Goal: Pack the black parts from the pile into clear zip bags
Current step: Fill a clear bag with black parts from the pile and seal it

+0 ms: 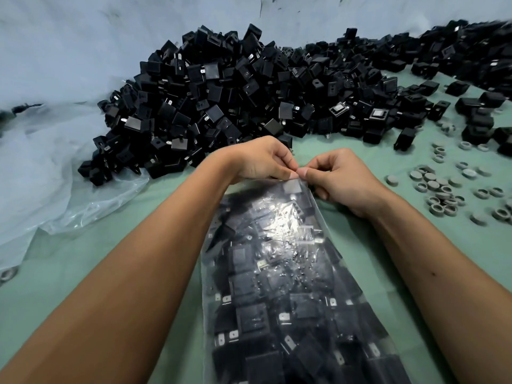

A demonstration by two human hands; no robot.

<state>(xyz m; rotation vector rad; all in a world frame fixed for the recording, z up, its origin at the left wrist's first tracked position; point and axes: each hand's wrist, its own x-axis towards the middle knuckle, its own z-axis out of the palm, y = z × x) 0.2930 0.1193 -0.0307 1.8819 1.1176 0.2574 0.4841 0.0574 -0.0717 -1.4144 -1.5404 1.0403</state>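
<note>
Here the top edge of the filled clear zip bag [277, 259] is pinched by the left hand [260, 159] and right hand [340, 178], near the pile of black parts [221, 101].

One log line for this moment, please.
stage: sealing | left hand: pinching zip bag top | right hand: same | pile: beyond

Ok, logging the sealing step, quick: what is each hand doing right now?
Left hand: pinches the top edge of the filled zip bag.
Right hand: pinches the same edge, right beside the left.
</note>
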